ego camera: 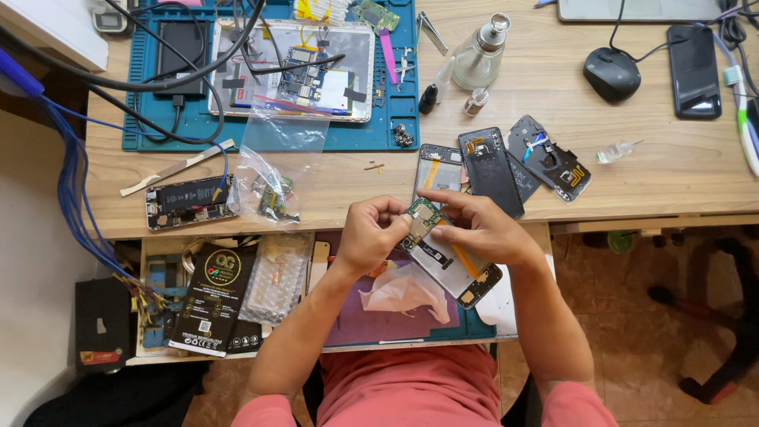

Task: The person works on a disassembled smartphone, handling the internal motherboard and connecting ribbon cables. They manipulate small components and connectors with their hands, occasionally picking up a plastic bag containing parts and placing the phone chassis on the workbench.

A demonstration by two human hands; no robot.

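Both my hands work over an opened phone frame [455,269] held above the pull-out tray in front of me. My left hand [371,233] pinches a small green circuit board [423,215] at the frame's top end. My right hand [474,225] grips the frame from the right, fingers over its upper part. On the desk just beyond lie another phone frame [437,166], a black phone back [490,170] and a dark inner cover with flex cables [549,156].
A blue repair mat [261,138] holds an opened tablet [292,71]. Plastic bags [277,170], a phone battery [190,198], a glass dispenser bottle [481,55], a mouse [611,73] and a black phone [693,69] sit around. The open drawer [213,296] holds packaged parts.
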